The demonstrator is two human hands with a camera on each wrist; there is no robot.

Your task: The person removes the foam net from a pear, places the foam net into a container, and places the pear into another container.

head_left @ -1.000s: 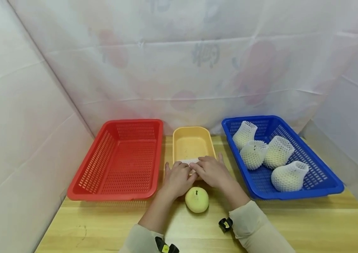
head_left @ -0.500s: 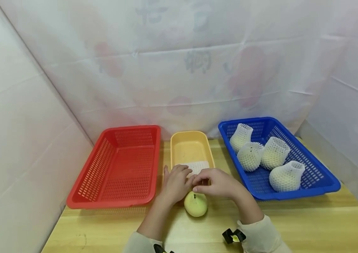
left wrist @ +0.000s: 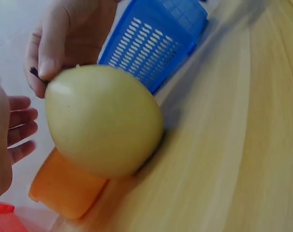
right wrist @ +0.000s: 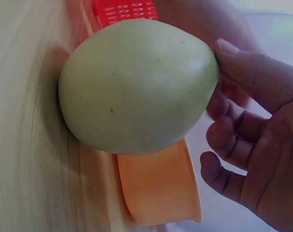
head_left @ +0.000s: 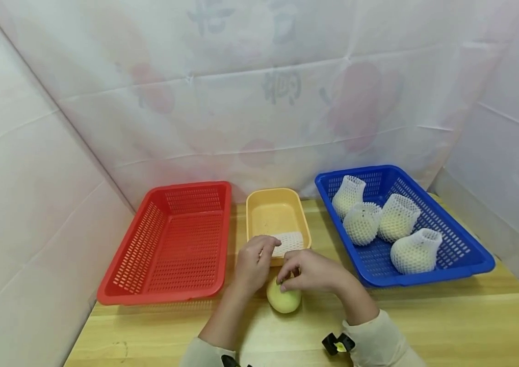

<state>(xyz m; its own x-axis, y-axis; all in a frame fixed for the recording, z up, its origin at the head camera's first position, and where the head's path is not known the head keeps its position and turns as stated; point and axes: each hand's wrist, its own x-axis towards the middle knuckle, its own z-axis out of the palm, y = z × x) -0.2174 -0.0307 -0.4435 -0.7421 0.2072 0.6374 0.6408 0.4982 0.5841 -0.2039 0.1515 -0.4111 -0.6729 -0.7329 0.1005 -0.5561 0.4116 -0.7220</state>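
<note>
A pale yellow-green pear [head_left: 284, 299] stands stem up on the wooden table, close to the front of the small yellow tray. My right hand [head_left: 316, 272] pinches it at the stem between thumb and index finger; the left wrist view shows the dark stem [left wrist: 37, 74] poking out by those fingertips. The other right-hand fingers curl loosely in the right wrist view. My left hand [head_left: 254, 261] hovers at the tray's front left corner, fingers relaxed and apart from the pear [left wrist: 105, 121]. White foam netting [head_left: 290, 242] lies flat in the front of the tray, partly behind my hands.
The yellow tray [head_left: 250, 214] stands between a red basket [head_left: 103, 290] on the left and a blue basket [head_left: 486, 265] on the right. Inside the blue one are several fruits in foam net sleeves [head_left: 415, 252]. White cloth [head_left: 223, 112] hangs behind the table.
My right hand has left the foam netting in the tray and come back to the pear's stem. The left hand has drawn slightly off the netting. The head view has shifted a little.
</note>
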